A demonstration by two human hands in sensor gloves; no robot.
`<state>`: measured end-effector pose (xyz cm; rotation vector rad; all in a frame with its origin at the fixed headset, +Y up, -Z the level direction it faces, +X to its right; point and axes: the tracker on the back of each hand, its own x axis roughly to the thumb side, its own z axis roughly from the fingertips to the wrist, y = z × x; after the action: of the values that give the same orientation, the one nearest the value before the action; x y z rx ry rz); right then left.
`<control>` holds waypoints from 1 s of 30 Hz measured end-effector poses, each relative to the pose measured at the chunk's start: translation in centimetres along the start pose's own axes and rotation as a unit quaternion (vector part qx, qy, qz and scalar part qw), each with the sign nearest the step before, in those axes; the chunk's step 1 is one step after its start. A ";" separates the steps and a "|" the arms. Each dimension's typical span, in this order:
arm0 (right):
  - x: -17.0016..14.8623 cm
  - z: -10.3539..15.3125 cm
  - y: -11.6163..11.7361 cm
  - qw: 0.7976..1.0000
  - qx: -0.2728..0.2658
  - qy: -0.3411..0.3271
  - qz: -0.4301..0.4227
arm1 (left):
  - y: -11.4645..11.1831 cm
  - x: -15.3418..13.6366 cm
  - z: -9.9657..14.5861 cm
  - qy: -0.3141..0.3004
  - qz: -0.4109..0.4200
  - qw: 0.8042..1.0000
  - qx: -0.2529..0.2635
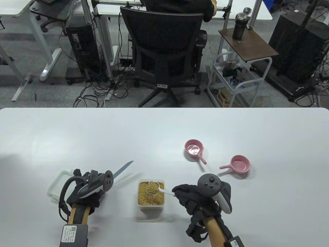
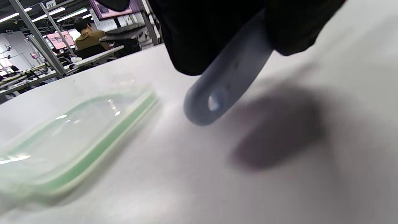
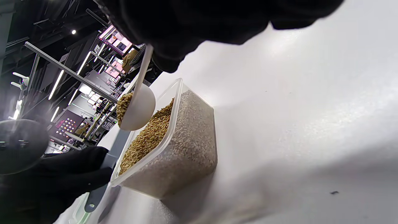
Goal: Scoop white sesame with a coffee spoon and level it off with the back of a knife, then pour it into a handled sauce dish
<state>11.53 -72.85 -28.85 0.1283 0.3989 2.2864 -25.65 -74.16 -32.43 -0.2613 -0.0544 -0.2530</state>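
Right hand [image 1: 191,196] pinches heaped coffee spoon [image 1: 153,187] above the sesame container [image 1: 151,195]; left of the container, left hand [image 1: 83,190] grips knife [image 1: 123,168].

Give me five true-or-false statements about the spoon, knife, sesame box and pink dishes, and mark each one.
1. The right hand holds the spoon, heaped with sesame, over the sesame box. True.
2. The left hand is empty. False: it grips the knife by its handle.
3. The knife blade rests across the spoon. False: it points away, clear of the spoon.
4. Two pink handled dishes sit beyond the right hand. True.
5. The box's lid is on the box. False: it lies on the table by the left hand.
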 end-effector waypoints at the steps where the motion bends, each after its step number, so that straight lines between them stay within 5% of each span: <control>1: 0.0 0.0 0.0 1.000 0.000 0.000 0.000 | 0.5 0.2 0.7 -0.007 0.027 0.999 0.018; 8: 0.1 0.0 0.1 1.000 0.000 0.002 0.002 | 2.9 2.7 4.2 -0.062 0.124 0.985 0.099; 16: 0.0 0.1 -0.2 1.000 -0.004 0.005 -0.001 | 2.7 6.1 6.0 -0.199 0.203 0.954 0.099; 30: 0.2 0.1 0.0 1.000 -0.003 0.002 0.008 | 2.5 8.3 6.7 -0.216 0.167 0.958 0.090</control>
<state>11.42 -72.73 -28.70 0.1252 0.3944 2.3040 -17.15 -72.10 -25.87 -0.1365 -0.4610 0.1506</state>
